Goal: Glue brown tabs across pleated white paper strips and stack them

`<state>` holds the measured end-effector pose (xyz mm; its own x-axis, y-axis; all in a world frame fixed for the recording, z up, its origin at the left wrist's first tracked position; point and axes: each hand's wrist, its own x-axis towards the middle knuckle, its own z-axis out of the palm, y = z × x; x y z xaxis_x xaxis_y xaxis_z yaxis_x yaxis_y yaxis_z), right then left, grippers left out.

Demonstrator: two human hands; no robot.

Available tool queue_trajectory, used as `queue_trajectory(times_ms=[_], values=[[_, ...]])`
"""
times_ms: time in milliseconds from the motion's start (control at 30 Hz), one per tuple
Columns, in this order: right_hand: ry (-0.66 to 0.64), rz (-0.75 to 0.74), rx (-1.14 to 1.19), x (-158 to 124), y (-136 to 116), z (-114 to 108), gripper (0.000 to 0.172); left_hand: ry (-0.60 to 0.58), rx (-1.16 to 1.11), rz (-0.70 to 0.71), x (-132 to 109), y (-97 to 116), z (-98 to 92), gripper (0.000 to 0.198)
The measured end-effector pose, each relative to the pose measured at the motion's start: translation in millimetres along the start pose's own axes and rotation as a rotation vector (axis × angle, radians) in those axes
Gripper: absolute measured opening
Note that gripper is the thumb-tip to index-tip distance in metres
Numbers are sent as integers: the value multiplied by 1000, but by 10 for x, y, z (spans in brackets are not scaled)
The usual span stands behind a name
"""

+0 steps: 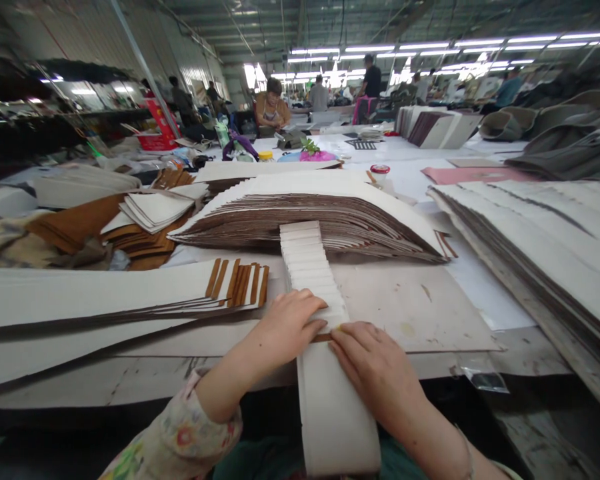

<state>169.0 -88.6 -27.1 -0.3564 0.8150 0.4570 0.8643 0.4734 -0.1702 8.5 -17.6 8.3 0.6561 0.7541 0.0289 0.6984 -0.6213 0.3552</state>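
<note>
A long white strip (333,407) hangs over the table's front edge toward me, with a narrow brown band (323,338) across its far end. My left hand (295,319) is closed at the left end of that band, thumb and fingers together. On the other side, my right hand (367,353) pinches the strip's right edge by the band. Beyond my fingers lies an overlapping row of white strip ends (313,267), running away toward a tall stack. What is under my fingertips is hidden.
A thick stack of white-topped, brown-edged sheets (300,193) stands behind my hands. White strips with brown ends (130,287) lie at left, near brown pieces (145,243). More long sheets (540,227) are piled at right. Across the table sits another person (271,110).
</note>
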Motion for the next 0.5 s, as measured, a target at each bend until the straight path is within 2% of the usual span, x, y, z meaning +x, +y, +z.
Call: queue_trajectory(times_ms=[167,333,500], values=[[-2,27,6,-54,-19,29,17,-34,10,50,131,91,26,17],[-18,76,49,-49,-16,44,14,-10,-16,116,163,130,67,21],[53,68,74,-48,-8,68,14,0,44,121,132,146,131,21]])
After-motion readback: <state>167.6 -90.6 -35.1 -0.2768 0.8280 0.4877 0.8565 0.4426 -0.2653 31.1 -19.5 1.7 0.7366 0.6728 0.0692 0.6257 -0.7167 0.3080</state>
